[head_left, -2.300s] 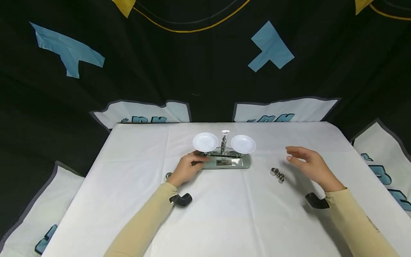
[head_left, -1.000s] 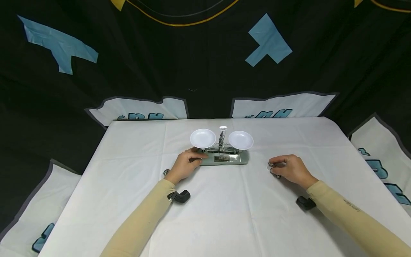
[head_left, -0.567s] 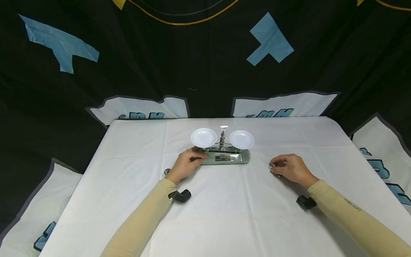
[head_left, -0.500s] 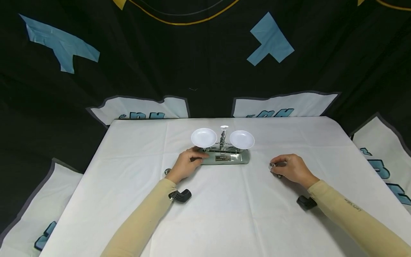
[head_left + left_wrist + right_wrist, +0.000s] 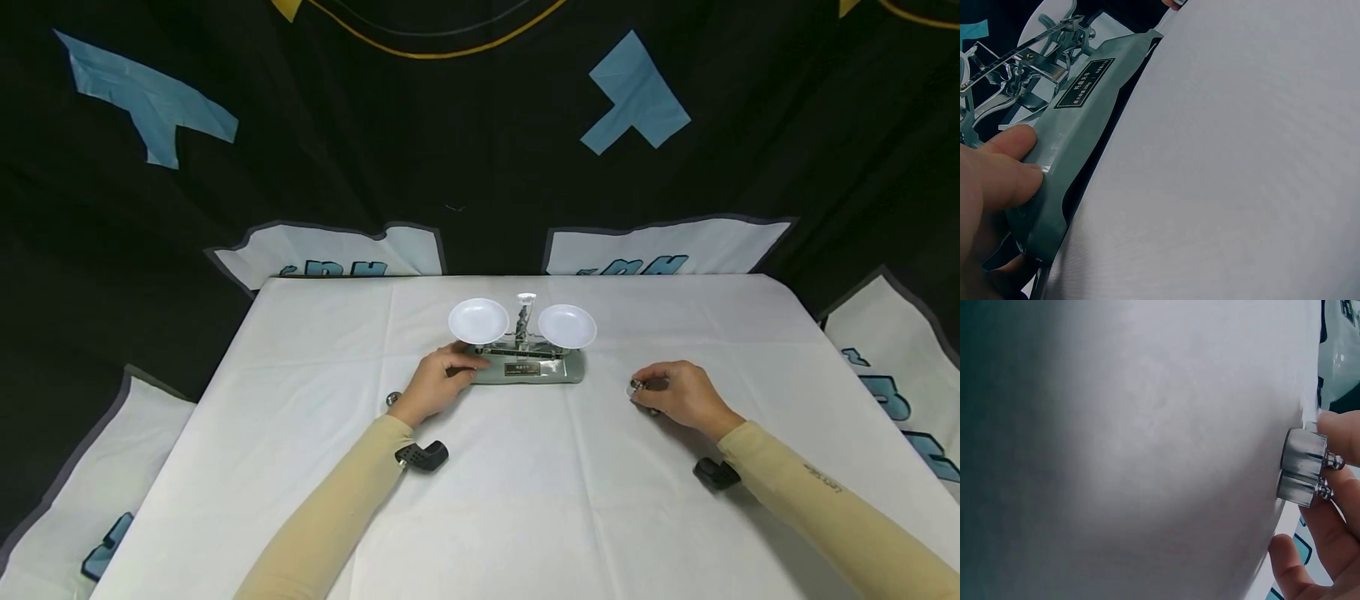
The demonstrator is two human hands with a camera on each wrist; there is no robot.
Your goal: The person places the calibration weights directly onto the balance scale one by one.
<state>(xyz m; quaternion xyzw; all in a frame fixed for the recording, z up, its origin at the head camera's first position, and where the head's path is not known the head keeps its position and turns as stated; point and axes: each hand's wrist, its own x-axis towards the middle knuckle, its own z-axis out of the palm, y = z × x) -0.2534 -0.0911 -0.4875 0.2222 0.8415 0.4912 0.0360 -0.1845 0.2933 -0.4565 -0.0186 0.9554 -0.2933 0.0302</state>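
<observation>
On the white table stands a grey-green balance scale point(image 5: 522, 369) with two white pans. My left hand point(image 5: 438, 381) grips the left end of its base; in the left wrist view, fingers point(image 5: 1007, 169) lie on top of the base point(image 5: 1079, 125) and others reach around its end. To the right of the scale, my right hand point(image 5: 684, 395) has thumb and forefinger curled around small metal weights point(image 5: 638, 385), pinching one. Two knobbed cylindrical weights point(image 5: 1300, 465) stand side by side at the fingers in the right wrist view; the fingers partly hide the rest of the group.
Beside my left wrist lies another shiny metal weight point(image 5: 392, 399), partly covered by the hand. The pans, left point(image 5: 478, 322) and right point(image 5: 567, 327), overhang the base. A dark curtain point(image 5: 480, 167) hangs behind the table point(image 5: 517, 517).
My right hand has come down leftward from above the table onto the metal weights, then held still there. The left hand has stayed on the scale's base throughout.
</observation>
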